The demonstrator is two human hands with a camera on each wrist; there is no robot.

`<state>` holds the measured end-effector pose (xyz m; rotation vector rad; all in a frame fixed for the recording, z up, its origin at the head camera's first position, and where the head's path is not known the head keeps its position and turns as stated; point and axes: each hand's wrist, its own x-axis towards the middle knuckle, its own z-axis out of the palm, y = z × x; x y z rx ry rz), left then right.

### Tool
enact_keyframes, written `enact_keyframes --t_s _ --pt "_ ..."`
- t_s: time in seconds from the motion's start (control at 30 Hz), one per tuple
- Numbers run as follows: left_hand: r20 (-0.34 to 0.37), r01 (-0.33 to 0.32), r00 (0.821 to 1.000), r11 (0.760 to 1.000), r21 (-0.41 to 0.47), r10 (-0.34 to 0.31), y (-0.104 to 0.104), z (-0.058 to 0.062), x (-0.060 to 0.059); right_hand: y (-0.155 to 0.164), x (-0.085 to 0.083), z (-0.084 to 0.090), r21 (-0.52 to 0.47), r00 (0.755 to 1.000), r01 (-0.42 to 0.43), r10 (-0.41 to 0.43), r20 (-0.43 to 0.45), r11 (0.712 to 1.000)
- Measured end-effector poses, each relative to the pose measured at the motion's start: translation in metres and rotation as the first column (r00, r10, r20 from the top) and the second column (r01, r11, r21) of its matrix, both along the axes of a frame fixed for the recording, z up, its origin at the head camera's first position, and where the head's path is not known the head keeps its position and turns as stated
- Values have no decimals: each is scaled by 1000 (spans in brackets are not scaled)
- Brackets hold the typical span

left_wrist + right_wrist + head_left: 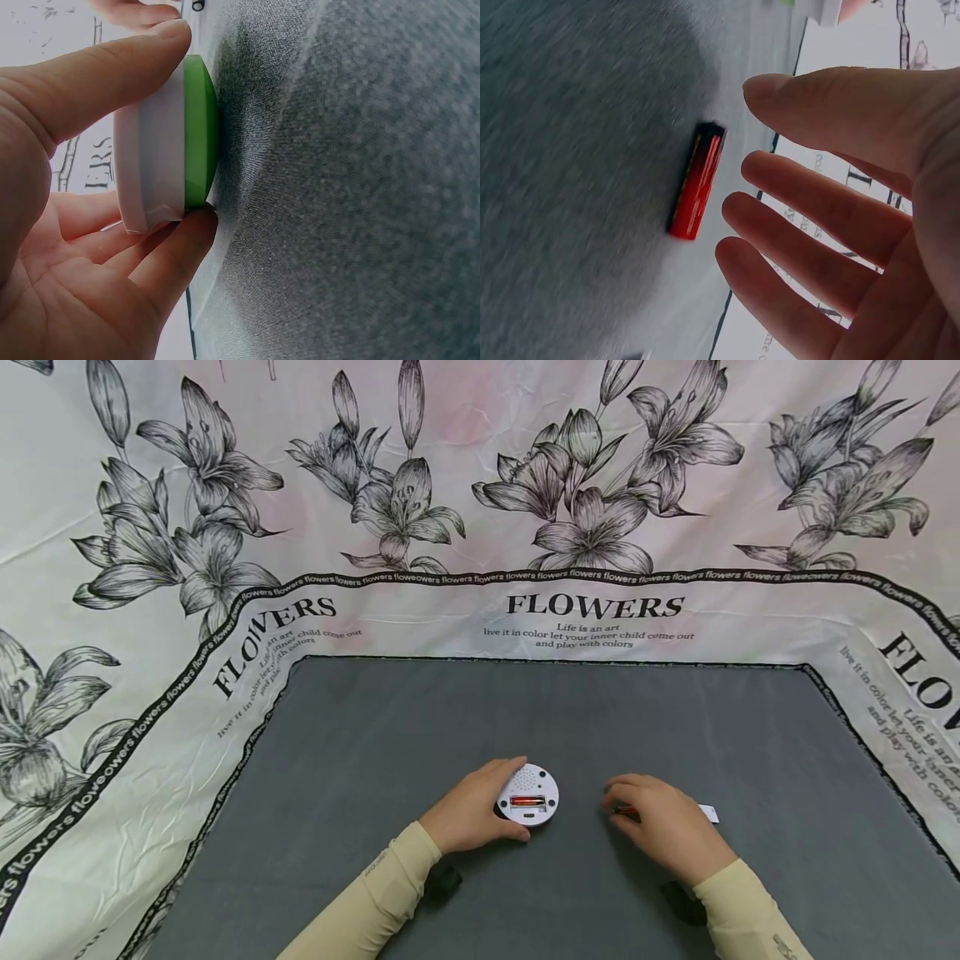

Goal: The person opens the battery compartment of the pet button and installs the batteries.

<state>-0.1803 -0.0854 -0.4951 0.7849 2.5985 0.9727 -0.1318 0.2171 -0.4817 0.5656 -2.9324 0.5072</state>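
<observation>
My left hand [476,806] grips a round white device [542,778] by its rim, thumb on one side and fingers on the other. Its underside faces up, showing a battery compartment with a red battery [528,802] inside. The left wrist view reveals a green domed part [199,135] facing the cloth. To the right, my right hand [663,822] hovers beside another battery [697,184], red with a black end, lying on the grey cloth. In the right wrist view its fingers are extended and stand apart from that battery.
A small white piece [708,814], partly hidden, lies just beyond the right hand. The grey cloth [450,710] is bordered by a white floral print with lettering [596,605]. Black objects [684,903] sit under both wrists.
</observation>
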Motion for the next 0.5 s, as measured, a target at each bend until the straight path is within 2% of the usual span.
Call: enact_keyframes --t_s 0.13,0.5 --pt "3 0 1000 1000 -2 0 -2 -1 0 5 1 -1 6 1000 5 -5 5 1000" --pt "15 -6 1000 1000 -14 6 0 1 0 11 0 -8 28 998 18 -16 -68 999"
